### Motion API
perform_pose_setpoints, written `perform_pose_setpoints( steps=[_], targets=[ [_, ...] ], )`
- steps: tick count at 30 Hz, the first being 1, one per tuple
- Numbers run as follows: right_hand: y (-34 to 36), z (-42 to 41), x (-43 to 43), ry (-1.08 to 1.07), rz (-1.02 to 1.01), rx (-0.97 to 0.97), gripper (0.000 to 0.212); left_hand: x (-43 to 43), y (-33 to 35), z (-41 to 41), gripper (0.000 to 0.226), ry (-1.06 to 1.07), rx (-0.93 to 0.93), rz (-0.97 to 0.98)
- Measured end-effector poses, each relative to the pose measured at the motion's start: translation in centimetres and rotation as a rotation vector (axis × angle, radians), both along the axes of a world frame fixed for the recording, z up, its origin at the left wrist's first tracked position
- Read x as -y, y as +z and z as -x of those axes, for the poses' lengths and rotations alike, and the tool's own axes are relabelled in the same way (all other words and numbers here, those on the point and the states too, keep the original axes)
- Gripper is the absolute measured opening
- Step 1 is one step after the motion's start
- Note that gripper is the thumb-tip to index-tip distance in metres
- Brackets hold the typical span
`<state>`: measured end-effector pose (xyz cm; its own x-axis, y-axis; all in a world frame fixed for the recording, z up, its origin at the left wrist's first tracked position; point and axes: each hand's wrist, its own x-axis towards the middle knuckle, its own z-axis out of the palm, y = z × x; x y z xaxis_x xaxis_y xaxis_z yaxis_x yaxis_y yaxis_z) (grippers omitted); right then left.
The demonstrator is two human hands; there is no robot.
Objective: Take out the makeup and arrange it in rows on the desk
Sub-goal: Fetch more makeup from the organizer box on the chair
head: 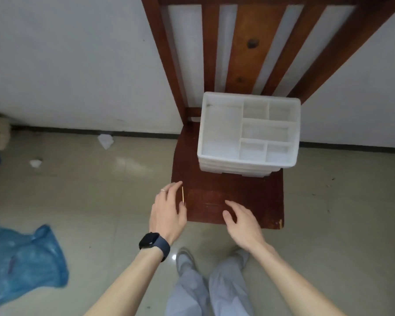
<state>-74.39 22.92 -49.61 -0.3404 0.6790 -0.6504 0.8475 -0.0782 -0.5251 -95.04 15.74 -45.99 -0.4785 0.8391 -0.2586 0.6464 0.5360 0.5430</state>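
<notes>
On chair [233, 190] | organizer [221, 133] behind | left hand [167, 210] by stick [183, 194], hold unclear | right hand [243, 221] spread, empty

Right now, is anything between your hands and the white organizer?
Nothing visible: only bare chair seat separates left hand and right hand from the white organizer. A thin stick sits by the left thumb.

Looking like plain room in somebody's home, dorm-ish. Wooden chair [233, 201] standing against bare white wall [66, 53], dark baseboard [78, 131] running along glossy beige floor tiles [100, 183]. Crumpled paper [105, 140] and blue plastic bag [25, 258] lying around. White plastic organiser [221, 133] sitting on chair seat.
</notes>
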Motion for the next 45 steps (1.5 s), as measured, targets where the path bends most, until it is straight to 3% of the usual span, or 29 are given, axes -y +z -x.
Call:
perform_pose_setpoints(
  steps=[3,6,15,19,25,28,31,37,41,45],
  targets=[
    [-3.4,0.9,1.5,0.288,-0.072,0.128,0.053,2.9,-4.0,0.5,0.051,0.195,0.135,0.306],
    [-6.0,1.6,2.3,0.483,-0.156,0.221,0.06,3.9,-7.3,0.4,0.049,0.226,0.193,0.44],
    [-10.2,0.3,4.5,0.553,-0.226,0.225,0.071,3.0,-12.8,-1.4,0.025,0.314,0.069,0.434],
    [-10.5,0.0,4.5,0.555,-0.222,0.223,0.075,2.8,-13.0,-2.1,0.019,0.216,0.008,0.459],
    [-8.9,0.9,3.1,0.633,-0.098,0.35,0.073,3.3,-11.5,-0.5,0.016,0.128,0.094,0.491],
    [-6.5,2.4,1.4,0.713,0.038,0.455,0.066,5.9,-8.4,0.8,0.012,0.225,0.168,0.423],
    [-2.2,4.3,0.5,0.81,0.047,0.453,0.058,9.3,-4.2,2.4,0.005,0.409,0.236,0.285],
    [11.4,9.2,5.1,0.98,-0.236,0.079,0.047,19.6,8.9,3.4,0.02,0.816,0.227,0.003],
    [22.1,14.7,11.9,1.267,-0.377,-0.157,0.039,30.0,18.8,1.5,0.013,1.114,0.095,-0.131],
    [32.2,18.6,22.0,1.457,-0.418,-0.348,0.046,42.3,27.7,-3.0,0.012,1.366,-0.063,-0.209]
  ],
)
